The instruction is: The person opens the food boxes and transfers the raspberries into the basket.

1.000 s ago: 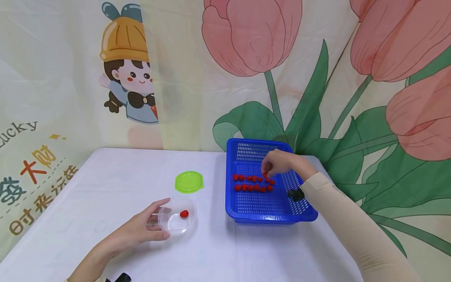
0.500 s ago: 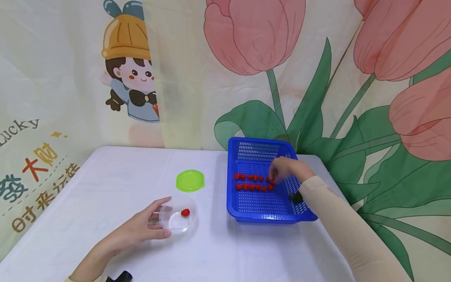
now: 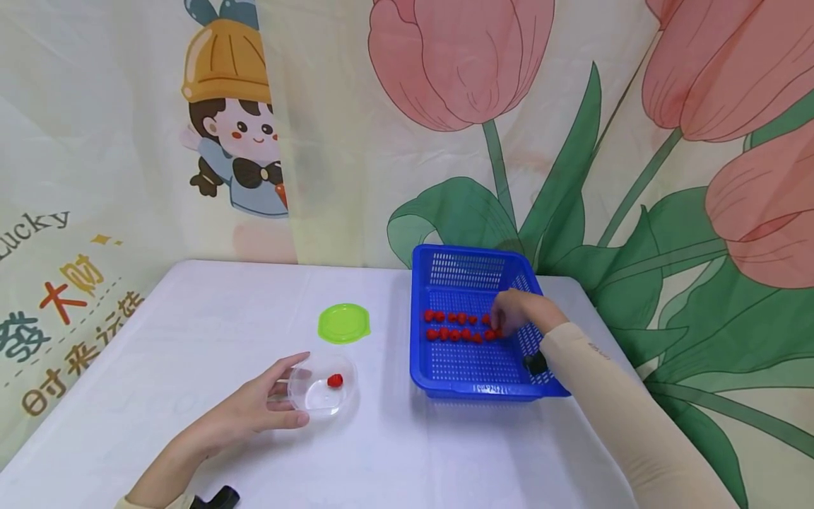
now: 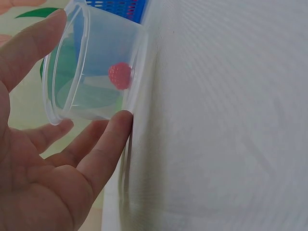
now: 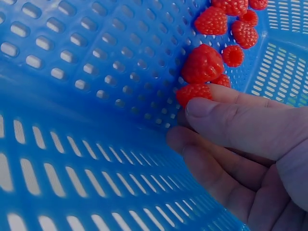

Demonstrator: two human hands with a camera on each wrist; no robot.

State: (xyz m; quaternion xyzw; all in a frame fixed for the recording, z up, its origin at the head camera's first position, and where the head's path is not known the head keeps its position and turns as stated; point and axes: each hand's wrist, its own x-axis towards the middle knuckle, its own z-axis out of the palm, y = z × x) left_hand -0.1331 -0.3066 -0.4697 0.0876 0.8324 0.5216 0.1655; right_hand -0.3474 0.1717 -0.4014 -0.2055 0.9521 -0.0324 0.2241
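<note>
My left hand (image 3: 257, 403) holds a small clear plastic cup (image 3: 311, 401) from its left side, thumb and fingers spread around the wall and rim. One red raspberry (image 4: 120, 75) lies on the cup's bottom. Inside the blue basket (image 3: 483, 391) at the right, my right hand (image 3: 524, 311) reaches down at the right end of two rows of raspberries (image 3: 454, 335). Up close in the right wrist view, thumb and finger pinch a raspberry (image 5: 193, 92) near the basket wall. Another raspberry (image 5: 202, 63) sits right beside it.
A bright green lid (image 3: 344, 324) lies flat on the white-covered table (image 3: 222, 318), behind the cup. The basket has raised slotted walls around the raspberries. Behind the table hangs a printed cloth (image 3: 331, 141) with tulips and a cartoon figure.
My right hand has moved slightly right and toward the front of the basket, bringing a raspberry to the right end of the front row. The left hand stays at the cup.
</note>
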